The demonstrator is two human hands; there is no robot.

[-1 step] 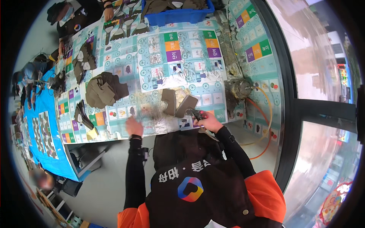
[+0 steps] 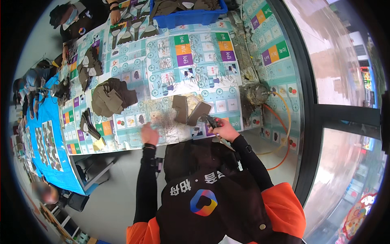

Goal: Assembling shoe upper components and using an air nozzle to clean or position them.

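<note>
My right hand is closed around a small dark hand tool at the table's near edge. Just beyond the tool lie two flat brown cut pieces, one of them propped against the other. My left hand rests on the table cover with its fingers apart, holding nothing, among fine dark scraps. Both forearms are in black sleeves.
A pile of brown pieces lies at the left and a blue bin at the far edge. A metal fixture with an orange hose stands at the right. Another person works at the far left corner.
</note>
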